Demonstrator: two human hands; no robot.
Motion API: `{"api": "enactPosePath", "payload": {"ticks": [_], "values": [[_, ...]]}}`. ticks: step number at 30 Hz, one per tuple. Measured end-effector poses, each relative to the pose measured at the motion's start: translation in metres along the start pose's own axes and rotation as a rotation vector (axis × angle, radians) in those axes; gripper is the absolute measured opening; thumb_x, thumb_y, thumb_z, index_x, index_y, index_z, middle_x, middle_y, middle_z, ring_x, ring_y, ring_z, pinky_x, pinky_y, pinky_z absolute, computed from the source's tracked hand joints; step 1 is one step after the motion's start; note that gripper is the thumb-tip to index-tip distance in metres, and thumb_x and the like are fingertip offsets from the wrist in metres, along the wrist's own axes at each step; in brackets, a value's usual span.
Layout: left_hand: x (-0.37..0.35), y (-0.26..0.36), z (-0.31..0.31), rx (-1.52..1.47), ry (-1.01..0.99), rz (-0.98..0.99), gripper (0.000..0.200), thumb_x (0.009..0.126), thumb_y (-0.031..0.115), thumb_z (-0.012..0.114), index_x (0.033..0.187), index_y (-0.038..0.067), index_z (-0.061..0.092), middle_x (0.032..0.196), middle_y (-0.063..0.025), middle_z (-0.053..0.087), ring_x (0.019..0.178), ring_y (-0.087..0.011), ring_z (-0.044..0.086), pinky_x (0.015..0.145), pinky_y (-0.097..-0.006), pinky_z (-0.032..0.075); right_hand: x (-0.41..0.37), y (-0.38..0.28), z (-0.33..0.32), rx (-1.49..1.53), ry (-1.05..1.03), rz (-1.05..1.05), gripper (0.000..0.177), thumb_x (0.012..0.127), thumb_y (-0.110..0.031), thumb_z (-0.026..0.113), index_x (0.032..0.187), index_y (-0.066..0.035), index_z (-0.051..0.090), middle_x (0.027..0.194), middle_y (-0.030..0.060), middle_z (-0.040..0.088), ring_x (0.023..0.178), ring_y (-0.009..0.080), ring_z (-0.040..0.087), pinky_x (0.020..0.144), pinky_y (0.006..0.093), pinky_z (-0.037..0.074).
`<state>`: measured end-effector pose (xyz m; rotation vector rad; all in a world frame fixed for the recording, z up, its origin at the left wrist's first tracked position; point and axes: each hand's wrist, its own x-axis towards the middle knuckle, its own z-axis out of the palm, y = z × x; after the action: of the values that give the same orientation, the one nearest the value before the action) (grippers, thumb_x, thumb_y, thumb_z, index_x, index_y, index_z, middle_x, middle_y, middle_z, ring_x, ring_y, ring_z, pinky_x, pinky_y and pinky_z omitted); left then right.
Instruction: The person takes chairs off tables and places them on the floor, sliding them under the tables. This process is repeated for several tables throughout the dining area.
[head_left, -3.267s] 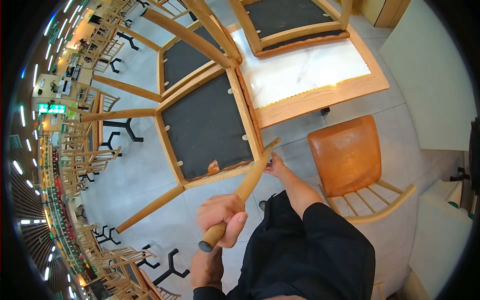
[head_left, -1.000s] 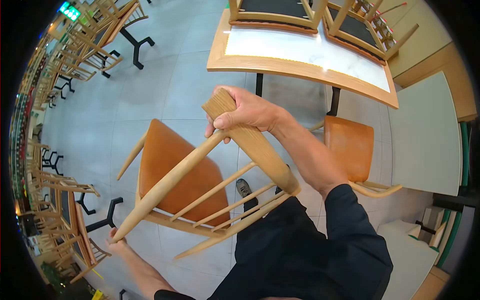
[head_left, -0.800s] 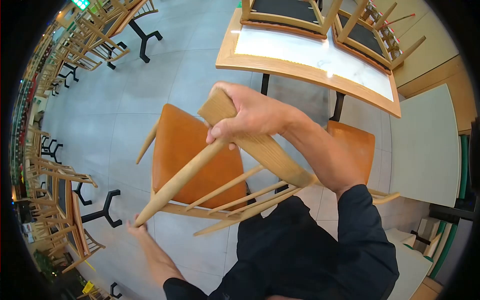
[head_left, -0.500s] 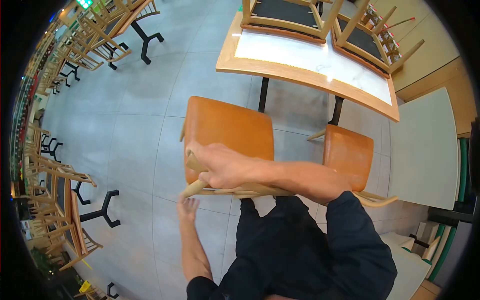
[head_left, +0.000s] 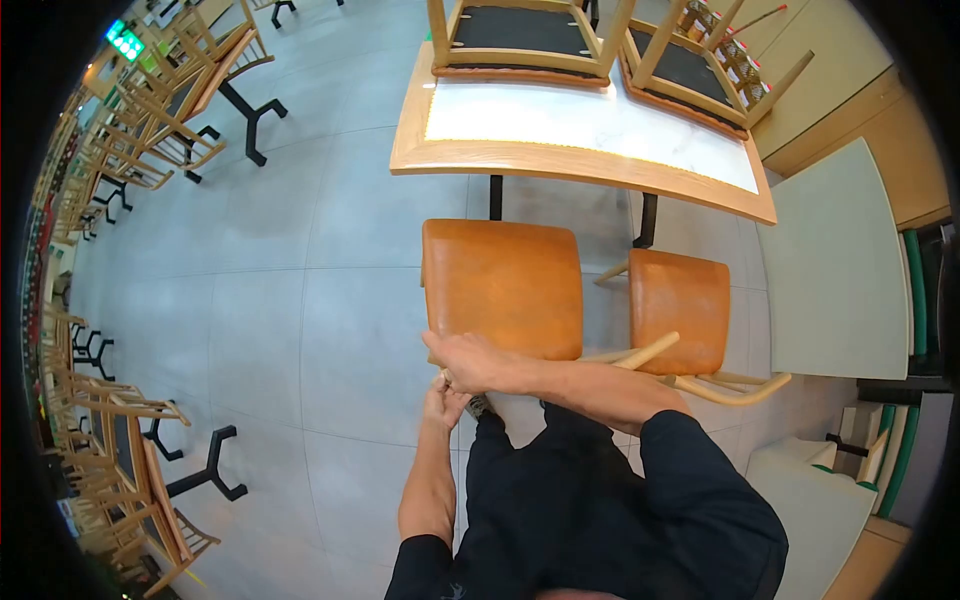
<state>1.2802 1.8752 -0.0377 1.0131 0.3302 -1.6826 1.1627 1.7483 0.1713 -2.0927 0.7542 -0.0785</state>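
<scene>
A chair with an orange-brown padded seat and pale wooden frame stands in front of me, its seat towards the table. My right arm reaches across my body, and my right hand is closed round the left end of the chair's backrest. Just below it, my left hand has its fingers curled up against the same end of the wood. Both hands nearly touch and hide most of what they grip. A second orange-seated chair stands to the right, close to the first chair's backrest.
Ahead is a wood-edged table with upturned chairs on it. A pale panel stands at the right. More tables with stacked chairs line the left side, beyond the grey tiled floor.
The chair has turned squarer to the table and sits further right in view. My left hand has come up from below and closed at the backrest's end, beside my right hand.
</scene>
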Motion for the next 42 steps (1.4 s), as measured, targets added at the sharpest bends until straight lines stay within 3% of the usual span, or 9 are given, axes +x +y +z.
{"api": "enactPosePath", "payload": {"ticks": [9, 12, 18, 20, 22, 26, 35, 40, 42], "values": [[0.043, -0.009, -0.018, 0.045, -0.034, -0.168, 0.032, 0.089, 0.027, 0.039, 0.113, 0.006, 0.042, 0.111, -0.0110, 0.051, 0.096, -0.0255, 0.054, 0.077, -0.0410, 0.048, 0.025, 0.042, 0.063, -0.159, 0.066, 0.041, 0.040, 0.059, -0.002, 0.061, 0.090, -0.001, 0.035, 0.076, 0.0192, 0.053, 0.070, 0.0373, 0.056, 0.053, 0.0449, 0.043], [0.048, -0.004, -0.016, 0.112, -0.061, -0.054, 0.034, 0.089, 0.029, 0.038, 0.113, 0.006, 0.041, 0.106, -0.0094, 0.052, 0.093, -0.0244, 0.055, 0.075, -0.0377, 0.049, 0.046, 0.044, 0.091, -0.201, 0.136, 0.046, 0.038, 0.061, -0.002, 0.059, 0.091, -0.001, 0.036, 0.078, 0.0181, 0.054, 0.071, 0.0354, 0.057, 0.053, 0.0445, 0.044], [-0.015, 0.033, -0.004, 0.519, -0.229, 0.506, 0.033, 0.089, 0.027, 0.039, 0.114, 0.005, 0.041, 0.102, -0.0093, 0.052, 0.095, -0.0237, 0.053, 0.077, -0.0360, 0.048, 0.088, 0.036, 0.151, -0.158, 0.191, 0.156, 0.038, 0.063, -0.001, 0.058, 0.094, 0.000, 0.036, 0.081, 0.0182, 0.054, 0.074, 0.0342, 0.058, 0.057, 0.0424, 0.046], [-0.041, 0.054, 0.020, -0.006, -0.090, 0.139, 0.031, 0.089, 0.022, 0.038, 0.114, 0.003, 0.040, 0.103, -0.0107, 0.051, 0.101, -0.0240, 0.050, 0.081, -0.0368, 0.046, 0.101, 0.033, 0.149, -0.122, 0.263, 0.151, 0.033, 0.065, -0.001, 0.055, 0.093, -0.001, 0.037, 0.079, 0.0175, 0.054, 0.074, 0.0338, 0.057, 0.057, 0.0431, 0.045], [-0.047, 0.057, 0.015, -0.004, -0.053, 0.123, 0.032, 0.089, 0.022, 0.039, 0.115, 0.004, 0.039, 0.107, -0.0107, 0.050, 0.101, -0.0235, 0.050, 0.083, -0.0378, 0.045, 0.109, 0.032, 0.141, -0.073, 0.106, 0.146, 0.035, 0.065, 0.000, 0.054, 0.096, -0.002, 0.037, 0.080, 0.0177, 0.054, 0.075, 0.0347, 0.056, 0.058, 0.0431, 0.044], [-0.043, 0.063, -0.010, -0.039, -0.010, 0.180, 0.029, 0.088, 0.012, 0.037, 0.114, -0.001, 0.040, 0.106, -0.0135, 0.052, 0.098, -0.0255, 0.052, 0.085, -0.0388, 0.044, 0.125, 0.028, 0.163, 0.024, 0.132, 0.180, 0.046, 0.060, 0.001, 0.057, 0.102, -0.005, 0.039, 0.089, 0.0178, 0.054, 0.083, 0.0337, 0.056, 0.066, 0.0431, 0.045], [-0.040, 0.067, -0.014, 0.344, -0.140, 0.146, 0.046, 0.070, -0.011, 0.045, 0.113, 0.005, 0.040, 0.102, -0.0083, 0.052, 0.094, -0.0222, 0.052, 0.084, -0.0357, 0.043, 0.069, 0.049, 0.156, 0.193, 0.196, 0.230, 0.036, 0.069, -0.020, 0.058, 0.099, -0.002, 0.046, 0.091, 0.0181, 0.054, 0.086, 0.0352, 0.053, 0.072, 0.0435, 0.042], [-0.046, 0.065, 0.004, 0.412, -0.172, 0.152, 0.052, 0.069, -0.012, 0.045, 0.116, 0.009, 0.037, 0.111, -0.0093, 0.046, 0.100, -0.0214, 0.048, 0.082, -0.0398, 0.043, -0.013, 0.060, 0.155, 0.012, 0.370, 0.200, 0.030, 0.071, -0.023, 0.056, 0.092, -0.002, 0.049, 0.087, 0.0204, 0.056, 0.081, 0.0351, 0.055, 0.067, 0.0444, 0.044], [-0.046, 0.066, 0.007, 0.412, -0.131, 0.140, 0.052, 0.070, -0.012, 0.045, 0.117, 0.010, 0.036, 0.114, -0.0099, 0.044, 0.102, -0.0215, 0.047, 0.082, -0.0416, 0.043, -0.032, 0.069, 0.151, -0.186, 0.227, 0.221, 0.027, 0.069, -0.021, 0.055, 0.089, -0.003, 0.049, 0.077, 0.0194, 0.057, 0.075, 0.0353, 0.057, 0.063, 0.0454, 0.044]]}}
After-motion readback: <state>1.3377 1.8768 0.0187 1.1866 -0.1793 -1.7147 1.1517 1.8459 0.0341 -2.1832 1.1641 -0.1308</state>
